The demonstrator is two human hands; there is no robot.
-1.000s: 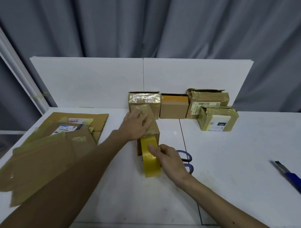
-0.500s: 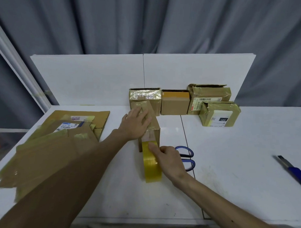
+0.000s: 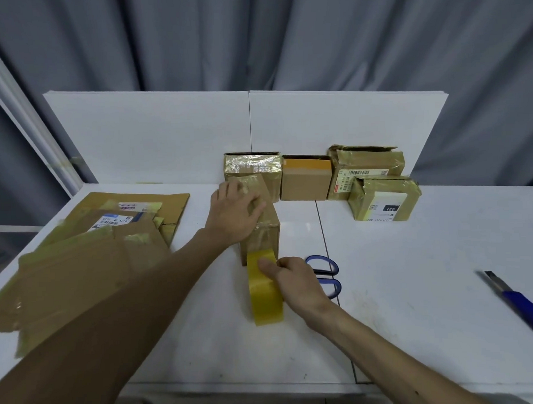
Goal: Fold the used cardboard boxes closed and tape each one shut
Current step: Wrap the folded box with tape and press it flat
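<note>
Flattened brown cardboard sheets (image 3: 89,256): well left of the small brown cardboard box (image 3: 265,235). My left hand (image 3: 234,216) presses flat on the box top, fingers spread. Yellow tape roll (image 3: 264,292) stands on edge against the box's near face, and my right hand (image 3: 295,279) grips it. Blue-handled scissors (image 3: 328,269): near-right of the box.

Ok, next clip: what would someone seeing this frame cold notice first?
The two hands at the middle of the table: the left hand lies flat on top of a small cardboard box, while the right hand grips a yellow tape roll standing just in front of it. Next come the pile of flattened cardboard on the left and the four boxes grouped by the back board.
</note>
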